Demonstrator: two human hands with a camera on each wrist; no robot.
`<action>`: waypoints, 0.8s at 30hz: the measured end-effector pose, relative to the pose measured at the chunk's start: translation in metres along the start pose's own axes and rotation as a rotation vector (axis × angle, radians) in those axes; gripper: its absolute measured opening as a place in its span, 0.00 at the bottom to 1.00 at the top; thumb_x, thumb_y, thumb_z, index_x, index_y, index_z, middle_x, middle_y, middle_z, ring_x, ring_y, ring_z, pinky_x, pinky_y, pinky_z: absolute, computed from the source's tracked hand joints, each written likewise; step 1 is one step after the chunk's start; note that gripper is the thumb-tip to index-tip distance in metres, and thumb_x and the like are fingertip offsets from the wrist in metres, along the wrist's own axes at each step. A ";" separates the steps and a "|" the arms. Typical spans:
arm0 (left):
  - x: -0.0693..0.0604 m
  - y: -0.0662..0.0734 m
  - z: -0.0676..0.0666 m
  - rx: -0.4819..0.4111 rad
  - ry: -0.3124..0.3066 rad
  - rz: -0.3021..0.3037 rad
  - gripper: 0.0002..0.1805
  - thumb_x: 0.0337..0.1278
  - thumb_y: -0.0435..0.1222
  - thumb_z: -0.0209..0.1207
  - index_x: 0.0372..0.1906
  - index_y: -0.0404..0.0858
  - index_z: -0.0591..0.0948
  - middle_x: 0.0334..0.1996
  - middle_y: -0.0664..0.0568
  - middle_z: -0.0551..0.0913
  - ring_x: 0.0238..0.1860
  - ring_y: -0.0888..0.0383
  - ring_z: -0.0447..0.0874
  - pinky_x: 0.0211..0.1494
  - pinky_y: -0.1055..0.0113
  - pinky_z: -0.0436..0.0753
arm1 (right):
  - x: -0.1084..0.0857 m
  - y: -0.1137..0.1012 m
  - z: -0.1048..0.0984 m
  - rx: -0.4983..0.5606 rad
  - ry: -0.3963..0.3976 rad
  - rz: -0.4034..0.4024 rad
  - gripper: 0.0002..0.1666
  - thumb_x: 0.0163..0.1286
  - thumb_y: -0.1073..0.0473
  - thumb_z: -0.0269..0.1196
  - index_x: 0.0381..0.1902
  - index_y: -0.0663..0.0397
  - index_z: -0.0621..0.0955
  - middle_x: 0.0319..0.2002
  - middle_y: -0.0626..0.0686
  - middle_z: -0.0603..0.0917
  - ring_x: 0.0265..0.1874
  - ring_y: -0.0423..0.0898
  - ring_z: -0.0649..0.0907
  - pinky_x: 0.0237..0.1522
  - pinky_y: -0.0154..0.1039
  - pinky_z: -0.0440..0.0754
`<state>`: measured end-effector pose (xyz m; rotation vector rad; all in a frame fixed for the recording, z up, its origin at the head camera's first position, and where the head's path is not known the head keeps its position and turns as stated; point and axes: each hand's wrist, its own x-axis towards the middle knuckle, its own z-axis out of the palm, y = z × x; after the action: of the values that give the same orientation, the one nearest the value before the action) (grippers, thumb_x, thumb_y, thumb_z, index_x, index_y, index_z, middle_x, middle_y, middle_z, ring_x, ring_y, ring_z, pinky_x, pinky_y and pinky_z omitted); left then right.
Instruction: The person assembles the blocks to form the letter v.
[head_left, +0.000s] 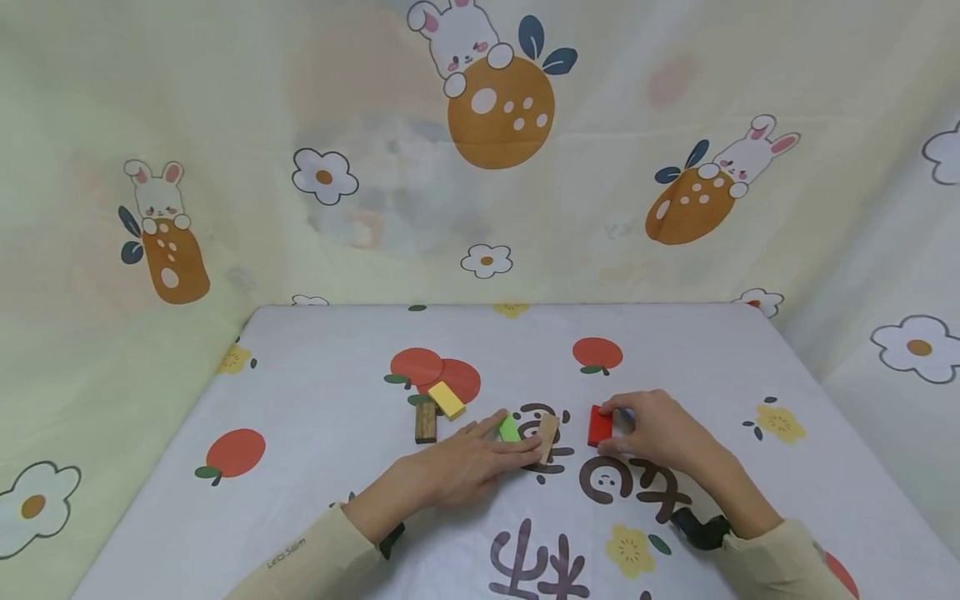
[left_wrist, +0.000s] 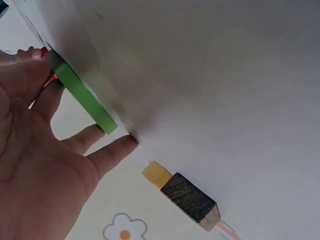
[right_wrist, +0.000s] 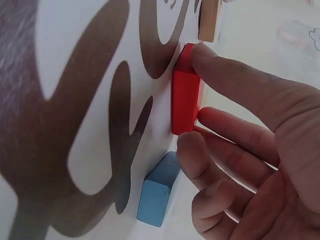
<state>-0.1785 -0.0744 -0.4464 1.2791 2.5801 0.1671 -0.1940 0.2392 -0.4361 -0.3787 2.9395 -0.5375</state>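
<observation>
My left hand (head_left: 468,462) reaches across the table with fairly straight, spread fingers. Its fingertips are beside a green block (head_left: 509,428) and against the near side of a plain wooden block (head_left: 549,437). In the left wrist view, the green block (left_wrist: 86,98) lies between the spread fingers. Over on the right, my right hand (head_left: 656,429) holds a red block (head_left: 599,427) by its two ends, thumb at one and a finger at the other, as the right wrist view shows on the red block (right_wrist: 185,97). A blue block (right_wrist: 159,192) lies just beyond, mostly hidden by that hand in the head view.
Left of my left hand lie a dark brown wooden block (head_left: 426,423) and a yellow block (head_left: 447,400), close together. The white table cloth (head_left: 315,467) has printed fruit, flowers and brown lettering. A patterned curtain (head_left: 390,233) hangs behind the table's far edge.
</observation>
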 end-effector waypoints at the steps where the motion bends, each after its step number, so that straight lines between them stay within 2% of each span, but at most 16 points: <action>1: 0.000 0.000 0.000 -0.004 0.000 -0.001 0.35 0.81 0.36 0.50 0.84 0.63 0.59 0.84 0.72 0.56 0.88 0.40 0.48 0.82 0.38 0.67 | 0.001 0.000 0.001 -0.003 0.004 -0.002 0.32 0.54 0.47 0.84 0.54 0.53 0.90 0.52 0.60 0.91 0.48 0.54 0.83 0.56 0.58 0.88; 4: -0.001 0.000 0.000 -0.010 0.002 -0.003 0.35 0.81 0.36 0.50 0.84 0.63 0.59 0.84 0.72 0.56 0.88 0.40 0.48 0.82 0.37 0.67 | 0.003 -0.002 0.001 -0.012 0.020 -0.002 0.31 0.54 0.46 0.83 0.54 0.52 0.90 0.51 0.60 0.91 0.47 0.55 0.83 0.55 0.58 0.88; 9: 0.000 -0.001 0.001 -0.005 0.009 0.005 0.34 0.82 0.37 0.51 0.84 0.63 0.59 0.84 0.71 0.56 0.88 0.40 0.48 0.82 0.37 0.67 | 0.007 -0.003 0.004 -0.006 0.059 0.027 0.31 0.55 0.46 0.82 0.54 0.53 0.89 0.50 0.61 0.91 0.44 0.53 0.83 0.42 0.46 0.88; 11: 0.000 0.000 0.001 -0.001 0.010 0.008 0.34 0.81 0.37 0.51 0.84 0.62 0.59 0.84 0.71 0.56 0.88 0.39 0.48 0.82 0.37 0.67 | 0.010 -0.003 0.006 0.003 0.068 0.033 0.30 0.56 0.47 0.82 0.54 0.53 0.89 0.43 0.57 0.91 0.40 0.51 0.81 0.34 0.40 0.83; 14: 0.000 0.000 0.000 -0.002 0.007 0.007 0.35 0.81 0.38 0.52 0.84 0.62 0.59 0.84 0.70 0.57 0.88 0.39 0.48 0.82 0.37 0.67 | 0.015 -0.003 0.008 0.002 0.075 0.034 0.30 0.57 0.47 0.81 0.54 0.53 0.89 0.34 0.51 0.89 0.34 0.47 0.78 0.30 0.37 0.75; 16: 0.000 0.000 0.000 -0.009 0.004 0.005 0.35 0.81 0.38 0.52 0.84 0.62 0.59 0.84 0.70 0.57 0.88 0.39 0.48 0.82 0.37 0.67 | 0.018 -0.004 0.008 0.001 0.074 0.030 0.29 0.57 0.46 0.81 0.54 0.52 0.89 0.29 0.49 0.86 0.32 0.46 0.76 0.29 0.37 0.74; 20: 0.001 0.000 0.000 -0.019 0.003 0.006 0.35 0.81 0.38 0.52 0.84 0.62 0.59 0.84 0.70 0.57 0.88 0.38 0.48 0.81 0.36 0.68 | 0.023 -0.005 0.007 -0.017 0.080 0.016 0.26 0.58 0.45 0.80 0.51 0.51 0.89 0.31 0.48 0.87 0.33 0.47 0.78 0.33 0.38 0.75; 24: 0.000 0.000 0.001 -0.021 0.003 0.005 0.35 0.81 0.39 0.52 0.84 0.63 0.58 0.84 0.71 0.56 0.88 0.39 0.48 0.81 0.35 0.68 | 0.027 -0.006 0.008 -0.020 0.093 -0.011 0.25 0.58 0.46 0.80 0.49 0.51 0.90 0.37 0.52 0.91 0.38 0.49 0.81 0.39 0.43 0.81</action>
<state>-0.1783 -0.0743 -0.4469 1.2792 2.5704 0.1968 -0.2176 0.2236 -0.4437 -0.3822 3.0364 -0.5412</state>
